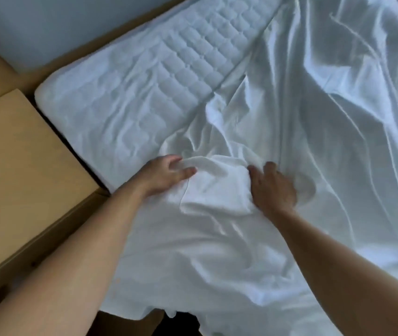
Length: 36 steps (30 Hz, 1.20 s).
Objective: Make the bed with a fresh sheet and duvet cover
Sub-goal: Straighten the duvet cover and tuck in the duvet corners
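STEP: I draw sheet (290, 112) toward uncovered mattress (120, 105) corner | left hand (166, 174): pinches bunched fold to pull | right hand (274, 187): steadies bunch, grasp indeterminate

Bare mattress (125, 93) far left lay open for reach. Wooden box (18, 151) stood tight against left edge, narrow dark gap between. Rumpled sheet (314, 117) folds covered right and near.

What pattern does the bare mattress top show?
White quilted squares on the mattress, head view.
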Each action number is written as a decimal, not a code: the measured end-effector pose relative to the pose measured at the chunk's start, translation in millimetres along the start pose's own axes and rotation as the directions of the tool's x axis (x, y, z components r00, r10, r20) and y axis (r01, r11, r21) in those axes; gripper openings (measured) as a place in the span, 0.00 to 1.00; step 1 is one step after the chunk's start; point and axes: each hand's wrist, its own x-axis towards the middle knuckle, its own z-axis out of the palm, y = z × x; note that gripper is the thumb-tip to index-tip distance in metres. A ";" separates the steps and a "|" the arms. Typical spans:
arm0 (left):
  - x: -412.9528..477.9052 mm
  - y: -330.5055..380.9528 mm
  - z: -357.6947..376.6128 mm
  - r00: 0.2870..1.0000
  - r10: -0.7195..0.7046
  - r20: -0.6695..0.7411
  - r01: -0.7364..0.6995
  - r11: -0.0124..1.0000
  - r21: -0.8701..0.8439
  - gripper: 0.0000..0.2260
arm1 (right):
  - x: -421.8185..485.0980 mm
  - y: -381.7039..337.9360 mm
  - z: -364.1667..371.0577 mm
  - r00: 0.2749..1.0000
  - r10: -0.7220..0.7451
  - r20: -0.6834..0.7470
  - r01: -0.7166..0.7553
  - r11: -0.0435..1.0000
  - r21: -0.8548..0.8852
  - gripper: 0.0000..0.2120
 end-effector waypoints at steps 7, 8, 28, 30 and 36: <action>13.8 3.8 24.6 0.981 0.077 -0.178 -0.029 0.965 0.260 0.14 | 50.0 72.2 -68.4 0.832 0.071 -0.550 -0.015 0.994 0.106 0.30; 9.0 -9.4 11.2 0.940 0.103 -0.326 0.012 0.943 0.332 0.14 | 62.7 84.2 -76.9 0.844 0.186 -0.503 -0.138 0.982 0.132 0.37; 192.4 231.9 96.4 0.979 0.024 0.202 0.037 0.955 -0.294 0.12 | 153.0 69.1 -61.4 0.934 0.189 0.303 -0.357 0.475 0.804 0.20; 213.6 240.0 122.2 0.973 -0.019 0.229 0.098 0.936 -0.338 0.17 | 155.6 65.0 -49.1 0.911 0.275 0.306 -0.400 0.420 0.814 0.19; 236.4 226.7 87.9 0.973 0.205 -0.105 -0.208 0.978 -0.014 0.22 | 174.3 46.7 -53.2 0.940 0.335 0.063 -0.249 0.547 0.799 0.08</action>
